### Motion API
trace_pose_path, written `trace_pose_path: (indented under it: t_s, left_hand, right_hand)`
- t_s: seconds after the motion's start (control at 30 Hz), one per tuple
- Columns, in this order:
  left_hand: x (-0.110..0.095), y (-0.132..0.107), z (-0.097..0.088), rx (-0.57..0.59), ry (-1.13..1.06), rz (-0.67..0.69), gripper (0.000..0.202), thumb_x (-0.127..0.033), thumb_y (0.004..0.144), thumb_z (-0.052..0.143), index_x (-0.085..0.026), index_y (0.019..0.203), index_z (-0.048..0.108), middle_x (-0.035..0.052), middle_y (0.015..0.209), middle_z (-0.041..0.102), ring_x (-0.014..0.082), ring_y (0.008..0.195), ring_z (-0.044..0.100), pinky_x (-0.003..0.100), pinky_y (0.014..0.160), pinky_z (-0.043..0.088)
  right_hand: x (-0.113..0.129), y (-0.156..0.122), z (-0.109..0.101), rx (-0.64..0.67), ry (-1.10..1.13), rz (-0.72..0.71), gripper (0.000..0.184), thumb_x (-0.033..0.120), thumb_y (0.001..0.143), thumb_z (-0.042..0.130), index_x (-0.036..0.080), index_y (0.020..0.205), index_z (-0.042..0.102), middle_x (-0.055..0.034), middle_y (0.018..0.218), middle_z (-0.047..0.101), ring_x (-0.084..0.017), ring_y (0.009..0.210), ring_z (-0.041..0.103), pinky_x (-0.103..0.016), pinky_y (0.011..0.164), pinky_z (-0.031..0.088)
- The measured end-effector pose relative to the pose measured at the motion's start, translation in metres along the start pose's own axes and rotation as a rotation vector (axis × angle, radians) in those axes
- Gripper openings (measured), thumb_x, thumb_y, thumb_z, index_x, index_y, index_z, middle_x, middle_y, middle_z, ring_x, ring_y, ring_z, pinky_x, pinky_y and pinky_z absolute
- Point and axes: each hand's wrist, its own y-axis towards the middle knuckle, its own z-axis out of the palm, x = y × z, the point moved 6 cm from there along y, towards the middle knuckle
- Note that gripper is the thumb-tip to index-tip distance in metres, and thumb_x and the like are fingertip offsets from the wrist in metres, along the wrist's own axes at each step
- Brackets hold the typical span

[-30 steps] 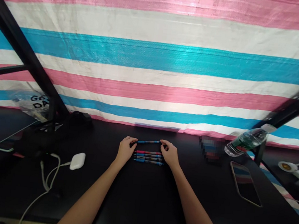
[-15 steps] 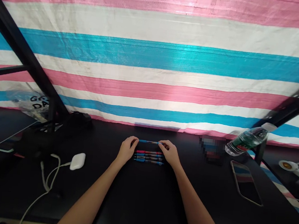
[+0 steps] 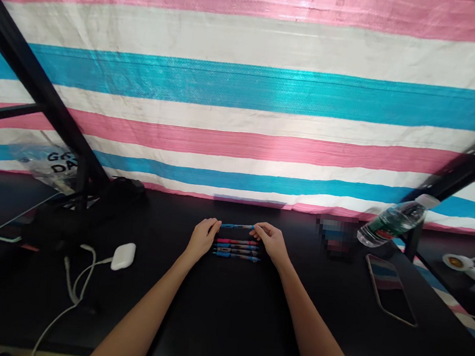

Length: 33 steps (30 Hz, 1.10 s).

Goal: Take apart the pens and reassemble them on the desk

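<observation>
Several slim pens lie side by side on the black tabletop (image 3: 222,313), among them a pink-red pen (image 3: 236,241) and a blue pen (image 3: 236,256). Just beyond them, a blue pen (image 3: 237,226) is held level across the gap between my hands. My left hand (image 3: 202,238) pinches its left end, and my right hand (image 3: 268,242) pinches its right end. Both hands sit right behind the row of pens, and my fingers hide the held pen's tips.
A white earbud case (image 3: 123,256) with a white cable lies to the left. On the right are a water bottle (image 3: 393,223), a smartphone (image 3: 390,289) and a pixelated object (image 3: 336,238). A black metal frame (image 3: 38,81) stands before a striped tarp (image 3: 248,88).
My hands have drawn slightly closer together, with the blue pen still between them. The pens in the row have not visibly moved.
</observation>
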Motion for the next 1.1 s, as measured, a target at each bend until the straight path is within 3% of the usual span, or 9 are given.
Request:
trace_pose_path:
  t_s: [0.33,0.5,0.63,0.9,1.03,1.1]
  left_hand:
    - [0.004,-0.001,0.0,-0.002,-0.063,-0.046,0.043,-0.043,0.093,0.032,-0.019,0.062,0.049,-0.0006,0.06,0.051,0.0142,0.061,0.051,0.025,0.06,0.037]
    - [0.002,-0.002,0.0,0.027,-0.183,-0.055,0.03,-0.045,0.088,0.046,-0.019,0.084,0.061,-0.0009,0.066,0.056,0.0144,0.064,0.053,0.024,0.061,0.04]
    - [0.001,-0.001,0.0,0.01,-0.2,-0.054,0.028,-0.044,0.086,0.048,-0.019,0.09,0.061,-0.0006,0.069,0.057,0.0146,0.065,0.053,0.024,0.061,0.04]
    - [-0.006,0.0,0.0,0.074,-0.133,0.015,0.033,-0.043,0.09,0.04,-0.019,0.076,0.059,0.0009,0.07,0.058,0.0145,0.065,0.053,0.024,0.061,0.039]
    - [-0.003,-0.001,0.0,0.047,-0.135,-0.021,0.044,-0.046,0.092,0.035,-0.018,0.062,0.053,0.0001,0.06,0.052,0.0137,0.06,0.05,0.025,0.059,0.039]
    - [-0.002,-0.001,0.0,0.045,-0.165,-0.048,0.044,-0.047,0.091,0.036,-0.018,0.064,0.054,0.0003,0.061,0.053,0.0139,0.06,0.051,0.025,0.06,0.04]
  right_hand:
    - [-0.007,0.002,-0.001,-0.014,0.051,0.027,0.037,0.053,0.072,0.065,0.017,0.08,0.068,-0.0063,0.071,0.071,-0.015,0.059,0.058,-0.03,0.06,0.048]
    - [-0.005,0.002,-0.002,-0.057,0.067,0.035,0.036,0.052,0.072,0.065,0.017,0.081,0.068,-0.0078,0.074,0.072,-0.015,0.06,0.058,-0.029,0.056,0.046]
    - [-0.004,0.002,-0.002,-0.058,0.066,0.032,0.038,0.054,0.071,0.065,0.017,0.081,0.068,-0.0087,0.076,0.072,-0.016,0.061,0.058,-0.029,0.055,0.046]
    - [0.0,0.0,-0.004,-0.067,0.092,0.048,0.036,0.052,0.071,0.066,0.017,0.079,0.068,-0.0064,0.072,0.071,-0.014,0.056,0.052,-0.028,0.054,0.042]
    - [0.003,-0.001,-0.004,-0.063,0.08,0.026,0.036,0.051,0.068,0.07,0.018,0.082,0.069,-0.0026,0.067,0.067,-0.012,0.052,0.05,-0.027,0.054,0.041]
    - [0.002,0.0,-0.004,-0.068,0.089,0.024,0.038,0.053,0.068,0.069,0.017,0.083,0.069,-0.0029,0.067,0.066,-0.012,0.052,0.05,-0.027,0.053,0.042]
